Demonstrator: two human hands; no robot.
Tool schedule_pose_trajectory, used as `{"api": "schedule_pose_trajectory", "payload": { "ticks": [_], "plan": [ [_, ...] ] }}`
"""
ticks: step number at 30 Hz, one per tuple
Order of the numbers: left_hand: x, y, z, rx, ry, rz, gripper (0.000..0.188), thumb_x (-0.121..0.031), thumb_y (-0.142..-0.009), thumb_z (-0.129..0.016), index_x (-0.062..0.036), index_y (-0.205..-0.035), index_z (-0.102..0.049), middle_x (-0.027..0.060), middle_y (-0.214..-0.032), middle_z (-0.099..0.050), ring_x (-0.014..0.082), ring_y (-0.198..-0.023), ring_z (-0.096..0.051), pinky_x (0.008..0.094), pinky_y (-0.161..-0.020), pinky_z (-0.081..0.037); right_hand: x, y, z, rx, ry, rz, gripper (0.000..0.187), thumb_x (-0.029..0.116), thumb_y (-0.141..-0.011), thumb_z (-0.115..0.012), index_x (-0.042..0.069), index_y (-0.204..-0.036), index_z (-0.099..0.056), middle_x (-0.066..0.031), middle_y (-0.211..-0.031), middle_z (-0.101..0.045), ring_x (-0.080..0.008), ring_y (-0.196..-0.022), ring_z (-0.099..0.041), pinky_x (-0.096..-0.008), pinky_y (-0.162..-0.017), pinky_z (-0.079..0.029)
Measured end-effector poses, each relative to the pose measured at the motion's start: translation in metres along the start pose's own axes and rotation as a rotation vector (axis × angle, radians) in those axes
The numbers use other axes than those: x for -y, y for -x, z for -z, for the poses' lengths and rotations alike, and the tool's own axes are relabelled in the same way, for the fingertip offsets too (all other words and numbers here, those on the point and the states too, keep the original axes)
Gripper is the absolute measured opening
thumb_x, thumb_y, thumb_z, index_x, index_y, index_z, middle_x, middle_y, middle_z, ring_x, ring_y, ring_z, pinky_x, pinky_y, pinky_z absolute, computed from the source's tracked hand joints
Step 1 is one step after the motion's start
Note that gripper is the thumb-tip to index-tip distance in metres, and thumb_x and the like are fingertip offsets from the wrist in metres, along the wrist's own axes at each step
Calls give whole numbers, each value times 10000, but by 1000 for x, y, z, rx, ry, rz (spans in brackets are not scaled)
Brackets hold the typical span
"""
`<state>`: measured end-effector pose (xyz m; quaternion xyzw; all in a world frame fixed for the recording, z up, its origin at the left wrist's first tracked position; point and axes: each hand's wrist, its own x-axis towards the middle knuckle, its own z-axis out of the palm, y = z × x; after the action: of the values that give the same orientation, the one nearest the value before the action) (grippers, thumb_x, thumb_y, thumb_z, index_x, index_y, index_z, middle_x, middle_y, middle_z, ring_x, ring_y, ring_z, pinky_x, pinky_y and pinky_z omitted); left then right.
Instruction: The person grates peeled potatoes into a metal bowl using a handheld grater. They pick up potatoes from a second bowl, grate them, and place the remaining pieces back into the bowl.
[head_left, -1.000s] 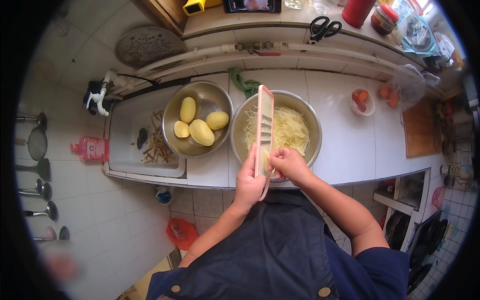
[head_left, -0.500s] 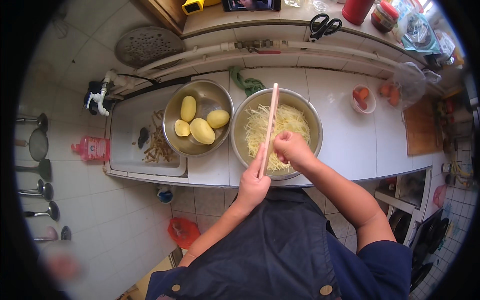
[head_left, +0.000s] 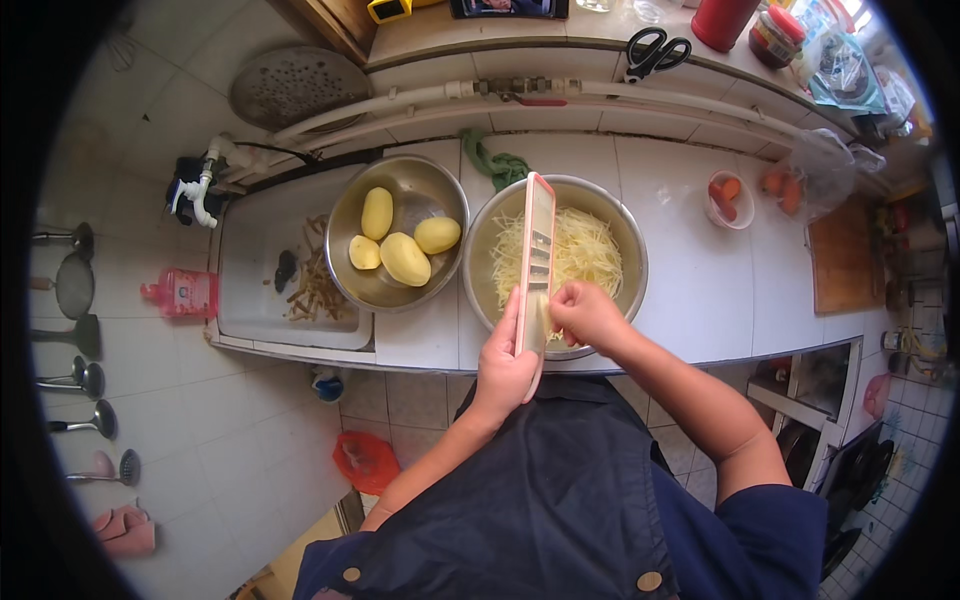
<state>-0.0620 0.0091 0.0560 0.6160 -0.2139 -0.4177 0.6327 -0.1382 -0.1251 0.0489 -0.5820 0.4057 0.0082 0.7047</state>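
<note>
My left hand [head_left: 507, 365] is closed round the lower end of a pale grater with a pink rim [head_left: 540, 225], which stands tilted on edge over a steel bowl [head_left: 637, 262]. Rows of slots show on the grater's face. My right hand [head_left: 590, 318] has its fingers pinched against that face, on what looks like a pale yellow piece of potato [head_left: 543, 318], mostly hidden. Shredded potato [head_left: 585, 245] fills the bottom of the bowl. To its left, a second steel bowl [head_left: 345, 215] holds several peeled potatoes [head_left: 405, 260].
A sink [head_left: 240, 315] with peelings [head_left: 318, 285] lies at the left, under a white tap [head_left: 197, 195]. A green cloth [head_left: 497, 165] lies behind the bowls. Farther right are a small tub of carrot pieces [head_left: 730, 200] and a cutting board [head_left: 845, 260]. Scissors [head_left: 655, 52] rest on the ledge.
The grater has turned so its slotted face shows, and its top has shifted slightly left and nearer. My right hand stays against it, its fingers a little lower.
</note>
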Motion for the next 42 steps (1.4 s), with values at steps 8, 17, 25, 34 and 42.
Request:
{"api": "schedule_pose_trajectory", "payload": {
  "ticks": [8,17,25,34,42],
  "plan": [
    [-4,4,-6,6,68,-5,701,125,-738,-384,-76,-1396,-246,56,-1236,-490,76,-996,-496,180,-806,-395,-18,-11,0,-28,-59,-23,107,93,-747,-543,-8,-739,-509,-82,-588,-580,-105,-397,-499,-245,-353,-393],
    [1,11,-1,106,-200,-27,720,93,-678,-393,-73,-1373,-300,105,-1248,-506,101,-1000,-509,181,-811,-378,-1,-18,14,-110,-170,26,75,65,-736,-542,1,-728,-505,-56,-558,-530,-101,-400,-488,-235,-343,-363],
    [-2,20,-3,196,-326,-79,697,90,-694,-383,-42,-1372,-287,82,-1260,-485,110,-1043,-500,180,-840,-364,24,-54,73,-269,-348,190,46,61,-758,-529,25,-738,-509,-30,-567,-507,-94,-440,-472,-215,-385,-343],
    [-5,5,-1,68,152,-7,744,149,-688,-332,-19,-1399,-189,100,-1259,-470,127,-1104,-479,214,-903,-360,0,-12,29,-61,-232,22,112,140,-867,-539,33,-882,-508,-39,-705,-572,-83,-471,-509,-199,-368,-377],
    [-7,5,-2,30,201,-5,750,152,-683,-322,-19,-1400,-184,111,-1234,-485,137,-1089,-493,229,-912,-362,-3,10,-1,-12,-324,123,147,50,-845,-510,-9,-973,-465,-66,-791,-561,-98,-529,-549,-212,-405,-439]
  ]
}}
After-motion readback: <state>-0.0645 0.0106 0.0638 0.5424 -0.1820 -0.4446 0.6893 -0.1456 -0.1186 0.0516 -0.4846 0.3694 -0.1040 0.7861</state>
